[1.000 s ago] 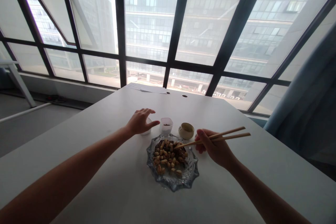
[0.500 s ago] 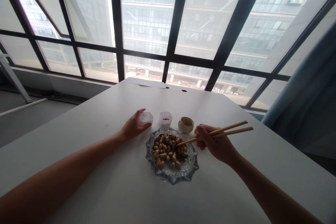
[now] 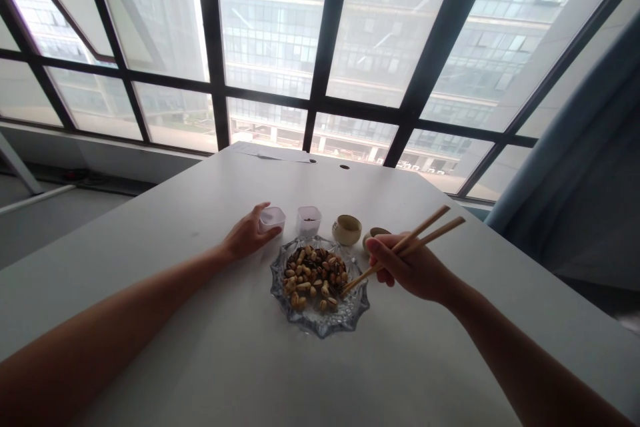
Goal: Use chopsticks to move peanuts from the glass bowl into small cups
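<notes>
With your left hand (image 3: 243,237) steady around the small clear cup (image 3: 273,223) and your right hand (image 3: 415,268) closed on the chopsticks (image 3: 440,232), squeeze softly, sliding both tips low under the nuts (image 3: 304,287) in the glass bowl (image 3: 324,331) between your hands.

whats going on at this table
The right hand holds a pair of chopsticks, tips down in a scalloped glass dish of mixed nuts. The left hand grips a clear plastic cup. Beyond the dish stand another plastic cup and two small tan bowls.
</notes>
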{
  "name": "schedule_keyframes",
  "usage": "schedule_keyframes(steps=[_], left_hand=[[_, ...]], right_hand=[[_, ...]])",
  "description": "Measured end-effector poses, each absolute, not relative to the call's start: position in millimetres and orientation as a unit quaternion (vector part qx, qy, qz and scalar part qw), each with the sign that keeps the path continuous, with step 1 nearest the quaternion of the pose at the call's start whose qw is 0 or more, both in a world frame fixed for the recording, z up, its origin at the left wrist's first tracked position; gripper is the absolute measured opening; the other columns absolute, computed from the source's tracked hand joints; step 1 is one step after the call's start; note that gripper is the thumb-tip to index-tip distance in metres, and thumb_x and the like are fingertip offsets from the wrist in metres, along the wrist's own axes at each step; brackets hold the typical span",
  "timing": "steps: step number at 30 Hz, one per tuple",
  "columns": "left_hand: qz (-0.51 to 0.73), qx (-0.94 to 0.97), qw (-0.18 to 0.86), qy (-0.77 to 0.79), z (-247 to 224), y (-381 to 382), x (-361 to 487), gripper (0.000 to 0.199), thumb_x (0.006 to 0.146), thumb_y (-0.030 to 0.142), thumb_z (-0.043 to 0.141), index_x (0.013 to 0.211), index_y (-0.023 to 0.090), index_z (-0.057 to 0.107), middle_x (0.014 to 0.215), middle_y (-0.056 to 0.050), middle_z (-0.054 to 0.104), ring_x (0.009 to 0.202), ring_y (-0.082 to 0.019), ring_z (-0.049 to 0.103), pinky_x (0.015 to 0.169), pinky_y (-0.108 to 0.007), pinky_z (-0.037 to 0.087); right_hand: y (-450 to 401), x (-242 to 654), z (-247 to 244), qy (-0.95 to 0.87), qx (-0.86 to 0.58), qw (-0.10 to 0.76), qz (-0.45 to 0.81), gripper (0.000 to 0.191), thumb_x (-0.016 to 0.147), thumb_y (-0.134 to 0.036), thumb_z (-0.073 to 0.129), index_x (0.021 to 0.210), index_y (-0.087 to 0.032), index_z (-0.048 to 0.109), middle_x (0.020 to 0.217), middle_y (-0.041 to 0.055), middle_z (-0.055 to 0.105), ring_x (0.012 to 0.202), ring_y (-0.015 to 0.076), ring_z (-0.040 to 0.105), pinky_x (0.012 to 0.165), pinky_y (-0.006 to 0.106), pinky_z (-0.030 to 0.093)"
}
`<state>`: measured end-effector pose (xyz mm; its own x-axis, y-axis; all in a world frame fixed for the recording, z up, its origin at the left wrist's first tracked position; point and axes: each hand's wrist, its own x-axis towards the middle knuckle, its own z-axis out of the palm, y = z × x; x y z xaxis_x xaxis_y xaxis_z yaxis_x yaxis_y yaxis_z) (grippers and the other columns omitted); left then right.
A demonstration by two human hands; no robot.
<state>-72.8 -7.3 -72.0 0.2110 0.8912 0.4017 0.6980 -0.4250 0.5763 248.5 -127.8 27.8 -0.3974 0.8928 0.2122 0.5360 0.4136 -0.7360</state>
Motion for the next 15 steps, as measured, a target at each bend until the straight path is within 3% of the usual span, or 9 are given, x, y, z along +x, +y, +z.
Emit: schedule_keyframes(steps=[6,15], left_hand=[[0.351,0.769,0.129,0.519,-73,-7,-72,0.082,0.079,0.062,0.058,0.142,0.013,0.042,0.110,-0.016,0.069,0.093,-0.029,0.068,0.085,-0.044,0.054],[0.352,0.771,0.128,0.515,-74,-7,-73,0.081,0.080,0.063,0.058,0.142,0.013,0.043,0.109,-0.016,0.070,0.091,-0.029,0.068,0.083,-0.043,0.055]], right_hand=[[-131,247,29,-0.831,-0.420,0.266,0.250,0.048,0.094,-0.054,0.055,0.061,-0.019,0.057,0.049,0.0004,0.058,0.040,0.0109,0.053,0.038,0.021,0.039],[-140,239,34,-0.867,-0.359,0.237,0.250,0.046,0.099,-0.043,0.048,0.058,-0.022,0.043,0.050,-0.0033,0.046,0.041,0.0092,0.041,0.041,0.022,0.032]])
